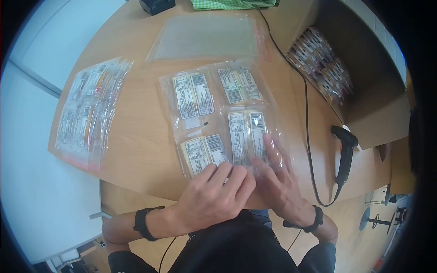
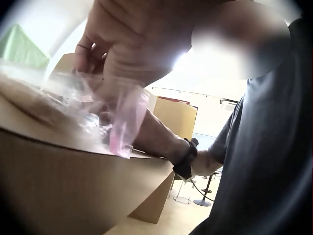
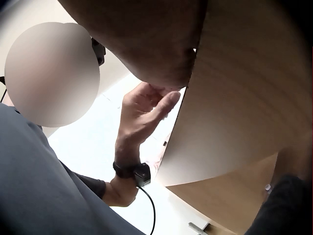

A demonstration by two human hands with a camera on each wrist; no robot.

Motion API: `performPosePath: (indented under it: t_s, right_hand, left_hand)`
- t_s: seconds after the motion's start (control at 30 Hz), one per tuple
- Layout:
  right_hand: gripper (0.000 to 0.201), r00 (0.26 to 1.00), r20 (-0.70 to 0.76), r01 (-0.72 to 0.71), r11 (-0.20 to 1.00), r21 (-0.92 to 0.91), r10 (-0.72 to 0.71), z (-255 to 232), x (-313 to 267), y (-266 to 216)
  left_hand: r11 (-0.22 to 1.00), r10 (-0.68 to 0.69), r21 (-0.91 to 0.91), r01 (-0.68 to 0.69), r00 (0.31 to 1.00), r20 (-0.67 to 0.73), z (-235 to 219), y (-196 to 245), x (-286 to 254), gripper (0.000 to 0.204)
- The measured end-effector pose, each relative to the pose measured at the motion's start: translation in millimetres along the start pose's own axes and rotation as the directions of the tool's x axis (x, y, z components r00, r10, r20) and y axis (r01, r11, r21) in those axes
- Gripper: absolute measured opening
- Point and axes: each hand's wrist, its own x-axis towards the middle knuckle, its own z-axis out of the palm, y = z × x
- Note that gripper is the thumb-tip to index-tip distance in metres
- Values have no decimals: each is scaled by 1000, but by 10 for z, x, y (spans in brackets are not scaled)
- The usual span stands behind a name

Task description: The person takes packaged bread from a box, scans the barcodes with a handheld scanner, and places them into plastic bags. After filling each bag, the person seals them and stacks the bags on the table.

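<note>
A clear plastic bag (image 1: pixel 216 119) with labelled, barcoded packets inside lies flat at the front of the table. My left hand (image 1: pixel 218 193) is over its near edge, fingers curled, pinching the bag's opening. In the left wrist view, the bag's pink-edged strip (image 2: pixel 128 120) hangs at the table edge beneath the left hand (image 2: pixel 129 44). My right hand (image 1: pixel 280 186) rests on the bag's near right corner, its fingers extended over a packet (image 1: pixel 248 134). The right wrist view shows the left hand (image 3: pixel 142 110) with thumb and fingers drawn together.
Filled bags (image 1: pixel 91 111) lie stacked at the left. Flat clear bags (image 1: pixel 205 38) lie at the back, before a green checked cloth (image 1: pixel 232 3). At the right stand a cardboard box (image 1: pixel 380 100) holding rows of packets (image 1: pixel 321 63) and a barcode scanner (image 1: pixel 344 157), its cable (image 1: pixel 307 123) crossing the table.
</note>
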Motion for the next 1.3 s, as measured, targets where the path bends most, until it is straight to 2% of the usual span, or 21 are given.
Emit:
performPosePath:
  t_s: [0.07,0.13,0.2,0.23,0.3,0.37,0.43,0.53,0.6,0.67,0.73,0.77,0.8,0.83,0.9,0.97,1.03,1.07,1.13,1.17,1.3]
  right_hand:
    - [63,999,28,-23,999,-23,24,-65,110,-102]
    - [64,997,52,-54,997,-49,56,-113,168,-97]
    - [57,986,158,57,998,-20,-53,-152,177,-24]
    - [57,986,157,57,998,-19,-53,-153,142,22]
    - [50,955,164,241,968,65,-248,-109,81,95]
    - [49,953,131,265,961,84,-274,-116,61,2]
    - [47,955,91,272,957,102,-282,-68,80,-63]
    - [49,971,118,180,960,214,-209,100,282,-134]
    - [49,952,88,270,942,199,-292,179,437,-157]
    - [48,950,103,268,939,216,-295,200,506,-176]
    - [47,946,130,261,935,241,-298,204,503,-174]
    - [47,942,103,306,944,123,-318,198,482,-178]
    - [47,936,80,344,939,3,-343,192,447,-191]
    - [47,936,89,341,940,9,-340,175,379,-201]
    - [51,943,92,331,877,-347,-320,109,211,-222]
    - [50,949,86,313,874,-371,-303,-11,127,-233]
    - [56,908,237,417,776,-473,-344,-90,80,-193]
    - [56,911,234,412,779,-472,-340,-78,124,-219]
    - [63,924,190,374,889,-265,-332,9,311,-312]
    - [63,933,174,352,897,-266,-315,43,373,-314]
    - [67,886,277,432,881,-195,-373,75,492,-285]
  left_hand:
    - [998,-1,55,6,996,-86,-85,-27,60,27]
    - [999,8,48,-3,995,-95,-122,-38,54,26]
    - [999,15,40,-11,995,-101,-121,-54,47,26]
    - [999,15,38,-11,993,-114,-98,-73,40,28]
    - [999,9,42,-4,992,-123,-73,-103,9,29]
    - [999,-21,-38,16,991,-133,-58,-114,-18,31]
    - [999,-18,-39,13,991,-131,-75,-104,-11,31]
    - [999,17,-44,-23,990,-142,-50,-97,-3,32]
    - [998,30,-46,-38,987,-155,-57,-101,1,31]
    - [997,29,-75,-36,995,-100,-125,-146,-32,31]
    - [994,-13,-113,-3,990,-140,-150,-228,-76,30]
    - [988,-61,-148,34,982,-179,-169,-273,-96,31]
    - [976,-96,-209,63,984,-147,-255,-317,-88,36]
    - [974,-105,-217,72,984,-143,-271,-344,-114,36]
    - [969,-142,-226,103,976,-163,-288,-387,-140,37]
    - [977,-118,-197,86,980,-158,-308,-337,-122,34]
    - [984,-92,-163,67,984,-150,-283,-288,-118,32]
    - [989,-64,-144,43,987,-148,-244,-269,-135,33]
    - [992,-8,-128,-9,992,-129,-216,-266,-140,36]
    - [994,-3,-106,-12,990,-139,-221,-275,-137,35]
    - [1000,-7,-9,5,985,-174,-238,-300,-167,34]
